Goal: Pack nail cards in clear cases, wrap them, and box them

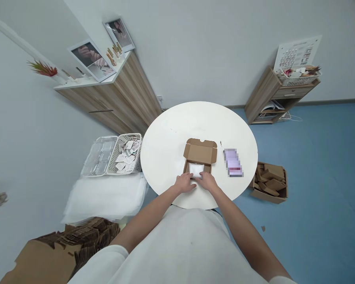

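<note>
On the round white table lies a small brown cardboard box (200,154), its lid folded up and back. A white, soft-looking wrapped packet (197,169) sits in the box's tray, near its front edge. My left hand (184,183) is at the packet's left side, fingertips on it and thumb apart towards me. From the right, my right hand (207,181) has its fingers bent against the packet's right front corner. The front wall of the box is partly hidden by my hands. What is inside the packet cannot be seen.
Right of the box lies a pixelated purple phone-like object (233,162) on the table (165,138). At left are a white basket of cards (126,156), clear plastic trays (99,156), white sheets (106,195) and stacked flat cardboard (77,240). A carton of brown boxes (269,198) stands on the floor, right.
</note>
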Available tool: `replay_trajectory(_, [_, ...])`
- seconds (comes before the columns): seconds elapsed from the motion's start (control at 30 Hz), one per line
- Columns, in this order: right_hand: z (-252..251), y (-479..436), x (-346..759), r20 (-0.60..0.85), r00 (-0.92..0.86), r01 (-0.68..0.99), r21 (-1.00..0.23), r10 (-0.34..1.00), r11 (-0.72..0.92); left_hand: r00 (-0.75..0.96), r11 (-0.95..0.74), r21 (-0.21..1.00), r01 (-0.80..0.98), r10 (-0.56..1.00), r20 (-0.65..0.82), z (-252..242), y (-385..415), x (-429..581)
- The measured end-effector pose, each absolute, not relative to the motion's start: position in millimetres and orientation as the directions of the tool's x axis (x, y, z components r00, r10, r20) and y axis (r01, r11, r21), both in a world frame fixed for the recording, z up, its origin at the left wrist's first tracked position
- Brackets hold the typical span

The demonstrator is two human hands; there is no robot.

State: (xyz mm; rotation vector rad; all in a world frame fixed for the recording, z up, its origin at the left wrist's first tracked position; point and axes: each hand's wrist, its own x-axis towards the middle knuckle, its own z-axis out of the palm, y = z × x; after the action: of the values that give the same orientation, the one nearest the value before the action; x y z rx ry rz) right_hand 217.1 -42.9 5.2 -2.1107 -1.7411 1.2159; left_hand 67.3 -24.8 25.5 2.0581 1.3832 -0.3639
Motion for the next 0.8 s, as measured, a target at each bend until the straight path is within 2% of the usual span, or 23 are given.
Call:
replay_trajectory(0.4, [1.4, -33.3, 203.2, -0.439, -0.061, 0.824, -0.529, 0.896, -0.203, 0.318, -0.195, 0.268, 0.943, 0.76, -0.567, 27.9, -30.7, 62.5])
replay_trajectory(0.53, [3.5, -33.3, 199.1, -0.388, -0.087, 0.821, -0.55, 0.918, -0.154, 0.302, -0.17, 0.28, 0.945, 0.781, -0.546, 32.4, -33.8, 57.4])
replay_trajectory(0.67, [11.5, -30.3, 213.1, -0.229, -0.038, 0.712, -0.689, 0.973, -0.134, 0.274, -0.115, 0.368, 0.923, 0.868, -0.415, 38.4, -28.9, 47.0])
replay_trajectory(0.73, [15.5, -24.5, 227.4, -0.126, 0.077, 0.633, -0.76, 0.989, -0.146, 0.224, -0.065, 0.45, 0.891, 0.924, -0.309, 39.0, -18.7, 39.6])
replay_trajectory(0.8, [16.2, -16.5, 243.7, -0.087, 0.263, 0.531, -0.818, 0.961, -0.219, 0.138, 0.026, 0.561, 0.828, 0.959, -0.248, 37.6, -3.5, 31.3])
